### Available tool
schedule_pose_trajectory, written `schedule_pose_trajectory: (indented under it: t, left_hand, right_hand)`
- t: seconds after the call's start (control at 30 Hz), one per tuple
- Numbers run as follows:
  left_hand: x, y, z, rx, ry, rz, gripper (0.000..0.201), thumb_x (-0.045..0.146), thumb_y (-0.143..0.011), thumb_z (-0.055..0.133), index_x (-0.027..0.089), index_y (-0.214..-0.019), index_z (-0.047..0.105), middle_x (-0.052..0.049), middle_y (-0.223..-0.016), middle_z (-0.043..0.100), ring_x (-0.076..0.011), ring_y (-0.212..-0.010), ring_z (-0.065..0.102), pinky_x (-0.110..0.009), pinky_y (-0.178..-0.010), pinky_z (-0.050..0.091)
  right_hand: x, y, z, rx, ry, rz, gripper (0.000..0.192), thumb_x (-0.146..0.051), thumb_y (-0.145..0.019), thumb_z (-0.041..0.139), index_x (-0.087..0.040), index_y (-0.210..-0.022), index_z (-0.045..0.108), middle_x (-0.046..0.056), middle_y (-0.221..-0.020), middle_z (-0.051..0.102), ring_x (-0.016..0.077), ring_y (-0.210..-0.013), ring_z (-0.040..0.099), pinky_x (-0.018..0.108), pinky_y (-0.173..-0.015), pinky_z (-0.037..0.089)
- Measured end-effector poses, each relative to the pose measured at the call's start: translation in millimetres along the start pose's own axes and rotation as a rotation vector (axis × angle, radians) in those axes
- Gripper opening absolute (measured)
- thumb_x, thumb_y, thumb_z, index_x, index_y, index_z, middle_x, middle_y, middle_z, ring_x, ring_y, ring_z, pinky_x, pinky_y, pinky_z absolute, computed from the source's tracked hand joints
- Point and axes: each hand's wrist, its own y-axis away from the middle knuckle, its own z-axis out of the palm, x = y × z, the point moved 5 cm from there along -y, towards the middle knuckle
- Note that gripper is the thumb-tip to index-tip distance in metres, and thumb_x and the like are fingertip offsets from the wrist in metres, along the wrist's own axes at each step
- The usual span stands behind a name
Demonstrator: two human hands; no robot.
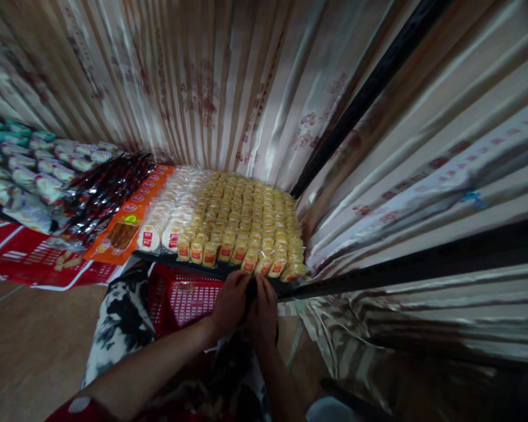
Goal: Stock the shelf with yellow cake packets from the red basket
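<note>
- A striped satin curtain [229, 88] covers the far wall and folds round the right side of the scene.
- A dark shelf [211, 268] runs from left to centre and carries rows of packaged goods.
- Yellow snack packets [246, 217] fill the right end of the shelf in tight rows, reaching its near edge.
- White round packets [167, 217] lie just left of the yellow ones; orange packs [125, 225] and dark red packs [101, 199] follow further left.
- A red basket [180, 296] sits below the shelf edge, near the person.
- The left hand [231, 302] and right hand [263, 308] touch each other at the shelf's near edge, fingers curled on something dark and small; what it is cannot be told.
</note>
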Motion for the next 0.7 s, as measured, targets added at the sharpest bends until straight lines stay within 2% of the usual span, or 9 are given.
schedule_pose_trajectory:
  t: [0.17, 0.3, 0.4, 0.5, 0.6, 0.7]
  left_hand:
    - [0, -16, 1.5, -0.031, -0.011, -0.015, 0.045, 0.004, -0.081, 0.038, 0.016, -0.123, 0.047, -0.010, -0.119, 0.051, -0.0192, -0.116, 0.045, -0.041, -0.102, 0.041]
    - [-2, -19, 3.9, -0.049, -0.005, 0.006, 0.045, 0.006, -0.081, 0.039, 0.016, -0.124, 0.046, -0.011, -0.118, 0.051, -0.0196, -0.116, 0.046, -0.040, -0.101, 0.042]
    - [-1, -14, 4.4, -0.032, -0.023, 0.054, 0.044, 0.008, -0.082, 0.039, 0.015, -0.126, 0.045, -0.013, -0.122, 0.049, -0.0207, -0.119, 0.043, -0.041, -0.102, 0.040]
    - [2, -11, 7.3, -0.044, -0.036, 0.135, 0.043, 0.013, -0.085, 0.042, 0.020, -0.127, 0.043, -0.009, -0.119, 0.051, -0.0192, -0.113, 0.047, -0.039, -0.100, 0.042]
    - [4, -15, 11.1, -0.055, -0.064, 0.165, 0.042, 0.018, -0.086, 0.044, 0.020, -0.128, 0.042, -0.008, -0.117, 0.052, -0.0188, -0.111, 0.047, -0.037, -0.100, 0.042]
    - [6, -21, 13.8, -0.074, -0.087, 0.164, 0.043, 0.020, -0.086, 0.045, 0.019, -0.129, 0.041, -0.008, -0.119, 0.050, -0.0193, -0.113, 0.046, -0.035, -0.100, 0.041]
  right_hand:
    - [2, -17, 4, -0.030, 0.015, 0.050, 0.051, -0.012, -0.086, 0.032, -0.020, -0.136, 0.038, 0.013, -0.125, 0.048, 0.0221, -0.118, 0.042, 0.047, -0.097, 0.040]
    - [-1, -23, -4, 0.004, 0.038, 0.046, 0.052, -0.011, -0.085, 0.033, -0.021, -0.136, 0.039, 0.013, -0.119, 0.049, 0.0224, -0.113, 0.045, 0.047, -0.094, 0.042]
    - [-5, -24, -12, 0.065, 0.094, 0.047, 0.051, -0.013, -0.086, 0.033, -0.020, -0.136, 0.038, 0.015, -0.125, 0.045, 0.0258, -0.118, 0.041, 0.052, -0.094, 0.040]
    - [-5, -25, -13, 0.092, 0.144, 0.032, 0.051, -0.015, -0.088, 0.033, -0.019, -0.138, 0.034, 0.017, -0.133, 0.040, 0.0280, -0.125, 0.035, 0.056, -0.096, 0.036]
    - [-2, -27, -8, 0.083, 0.151, -0.016, 0.051, -0.015, -0.090, 0.030, -0.019, -0.141, 0.028, 0.017, -0.134, 0.041, 0.0260, -0.128, 0.034, 0.056, -0.098, 0.035]
    - [2, -28, -4, 0.085, 0.174, -0.029, 0.050, -0.015, -0.090, 0.031, -0.018, -0.140, 0.029, 0.018, -0.134, 0.042, 0.0254, -0.128, 0.035, 0.054, -0.099, 0.036]
